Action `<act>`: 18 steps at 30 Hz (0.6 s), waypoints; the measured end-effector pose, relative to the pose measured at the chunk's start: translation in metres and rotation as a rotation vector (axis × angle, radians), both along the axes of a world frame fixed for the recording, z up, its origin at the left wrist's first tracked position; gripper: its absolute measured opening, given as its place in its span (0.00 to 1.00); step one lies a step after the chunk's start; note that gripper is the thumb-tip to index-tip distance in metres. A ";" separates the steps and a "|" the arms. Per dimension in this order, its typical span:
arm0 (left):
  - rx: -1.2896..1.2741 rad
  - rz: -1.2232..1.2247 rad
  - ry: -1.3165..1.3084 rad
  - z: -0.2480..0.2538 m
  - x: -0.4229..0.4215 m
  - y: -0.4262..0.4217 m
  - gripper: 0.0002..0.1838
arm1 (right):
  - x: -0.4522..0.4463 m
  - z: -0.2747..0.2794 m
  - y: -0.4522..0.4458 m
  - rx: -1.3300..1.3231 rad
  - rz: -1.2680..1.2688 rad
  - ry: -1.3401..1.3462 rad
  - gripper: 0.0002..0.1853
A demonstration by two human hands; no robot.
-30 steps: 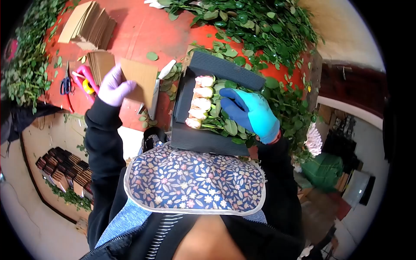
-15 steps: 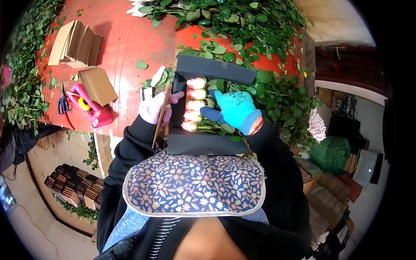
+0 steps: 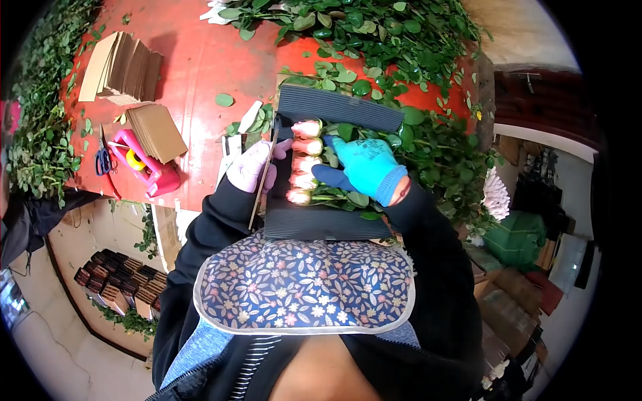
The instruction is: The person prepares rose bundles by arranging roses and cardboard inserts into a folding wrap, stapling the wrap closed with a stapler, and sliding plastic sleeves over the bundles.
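My left hand (image 3: 251, 167), in a pale lilac glove, is closed on a thin brown cardboard sheet (image 3: 263, 182) seen nearly edge-on. One fingertip reaches past the sheet towards a column of pink-and-cream roses (image 3: 307, 164). Those roses lie with their heads to the left on dark ribbed wrapping (image 3: 341, 108), whose upper and lower flaps flank them. Over the stems, just right of the heads, rests my right hand (image 3: 366, 167) in a blue glove. Its thumb and a finger are spread apart; the other fingers are hard to see.
Cardboard stacks (image 3: 157, 132), a pink tape dispenser (image 3: 146, 164) and scissors (image 3: 103, 160) lie to the left on the red table (image 3: 200, 73). Leafy stems (image 3: 374, 27) cover the back and right. A floral padded cloth (image 3: 304, 284) lies between my body and the wrapping.
The cardboard sheet has moved up and closer to the rose heads with my left hand, turning more edge-on. My right hand stays over the stems. The whole view has shifted slightly.
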State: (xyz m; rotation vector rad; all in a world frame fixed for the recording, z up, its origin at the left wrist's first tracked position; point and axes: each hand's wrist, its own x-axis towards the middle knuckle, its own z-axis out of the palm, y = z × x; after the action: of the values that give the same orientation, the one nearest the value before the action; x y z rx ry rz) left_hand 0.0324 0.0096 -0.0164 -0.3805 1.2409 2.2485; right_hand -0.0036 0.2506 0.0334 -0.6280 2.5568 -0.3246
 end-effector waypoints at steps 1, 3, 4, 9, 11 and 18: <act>-0.002 0.005 -0.012 0.001 0.000 0.001 0.21 | 0.001 0.000 0.003 0.050 -0.006 0.046 0.38; 0.006 0.010 -0.007 -0.004 0.001 0.000 0.20 | 0.001 0.002 0.002 0.095 -0.008 0.080 0.37; 0.027 0.005 0.004 -0.011 0.002 -0.001 0.20 | 0.000 0.003 0.001 0.114 0.013 0.063 0.35; 0.034 -0.021 0.042 -0.014 -0.001 -0.001 0.22 | -0.007 -0.012 0.006 0.033 0.075 0.062 0.35; 0.033 -0.024 0.058 -0.015 0.000 -0.001 0.23 | -0.007 -0.011 0.005 0.030 0.058 0.063 0.36; 0.083 0.020 0.104 -0.020 0.000 -0.014 0.21 | 0.000 0.002 0.013 -0.101 0.023 0.109 0.27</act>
State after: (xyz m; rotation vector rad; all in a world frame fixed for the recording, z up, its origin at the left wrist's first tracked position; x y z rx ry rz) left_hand 0.0328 -0.0041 -0.0367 -0.2487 1.1955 2.3541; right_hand -0.0037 0.2635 0.0354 -0.7304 2.6474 -0.4242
